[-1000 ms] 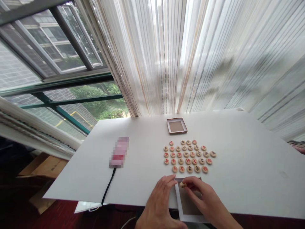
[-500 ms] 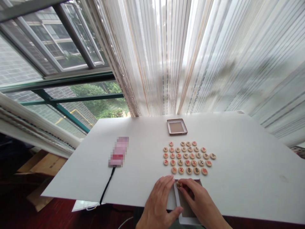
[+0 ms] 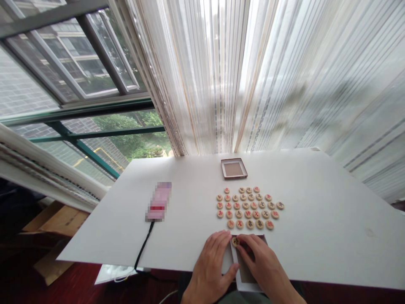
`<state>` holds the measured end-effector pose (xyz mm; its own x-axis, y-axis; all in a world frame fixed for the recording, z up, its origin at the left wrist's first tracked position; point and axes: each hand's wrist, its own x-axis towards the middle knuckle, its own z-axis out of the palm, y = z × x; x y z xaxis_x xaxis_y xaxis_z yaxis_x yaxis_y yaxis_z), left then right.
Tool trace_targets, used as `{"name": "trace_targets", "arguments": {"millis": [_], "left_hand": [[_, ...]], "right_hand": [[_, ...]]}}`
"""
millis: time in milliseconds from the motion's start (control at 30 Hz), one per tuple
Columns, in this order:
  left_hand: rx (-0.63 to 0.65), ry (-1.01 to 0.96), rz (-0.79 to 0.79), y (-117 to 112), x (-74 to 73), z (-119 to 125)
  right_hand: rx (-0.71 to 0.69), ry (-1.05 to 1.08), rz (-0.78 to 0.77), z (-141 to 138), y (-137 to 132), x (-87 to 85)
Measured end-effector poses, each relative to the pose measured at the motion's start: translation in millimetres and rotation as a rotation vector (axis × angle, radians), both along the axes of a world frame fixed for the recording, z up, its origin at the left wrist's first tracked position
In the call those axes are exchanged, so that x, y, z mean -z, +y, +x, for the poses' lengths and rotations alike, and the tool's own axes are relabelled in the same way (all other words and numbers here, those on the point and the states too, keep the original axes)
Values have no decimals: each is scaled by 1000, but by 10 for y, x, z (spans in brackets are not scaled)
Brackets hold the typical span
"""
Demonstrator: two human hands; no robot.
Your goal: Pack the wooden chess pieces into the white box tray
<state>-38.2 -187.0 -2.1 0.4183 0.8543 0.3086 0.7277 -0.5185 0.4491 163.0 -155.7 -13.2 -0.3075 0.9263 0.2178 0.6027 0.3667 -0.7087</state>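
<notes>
In the head view, an open shallow box (image 3: 243, 266) with white walls lies at the table's front edge. My right hand (image 3: 257, 257) reaches over it, thumb and fingertips pinched on a round wooden Chinese chess piece (image 3: 235, 241) with a dark character, at the box's far left corner. My left hand (image 3: 210, 264) lies along the box's left side, fingers stretched out and thumb spread against the near part of that wall. Just beyond the box, several rows of Chinese chess pieces (image 3: 249, 224) lie face up, marked in red or black.
A box lid (image 3: 234, 169) lies open side up behind the pieces. To the left on the white table (image 3: 316, 236) is a blurred pink device (image 3: 158, 202) with a black cable (image 3: 144, 245). Striped curtains (image 3: 215, 84) and a window stand behind; cardboard (image 3: 60, 221) is at lower left.
The piece in my right fingers has shifted slightly toward the box's far left corner, and more of its face shows. My left hand stays beside the box. The view has moved slightly.
</notes>
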Motion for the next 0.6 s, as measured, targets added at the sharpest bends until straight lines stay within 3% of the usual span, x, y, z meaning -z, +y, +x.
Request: {"name": "trace_targets", "arguments": {"millis": [600], "left_hand": [[16,-46,-17,10,-68,19]], "right_hand": [[-23,-98,50,19,16,-70]]}}
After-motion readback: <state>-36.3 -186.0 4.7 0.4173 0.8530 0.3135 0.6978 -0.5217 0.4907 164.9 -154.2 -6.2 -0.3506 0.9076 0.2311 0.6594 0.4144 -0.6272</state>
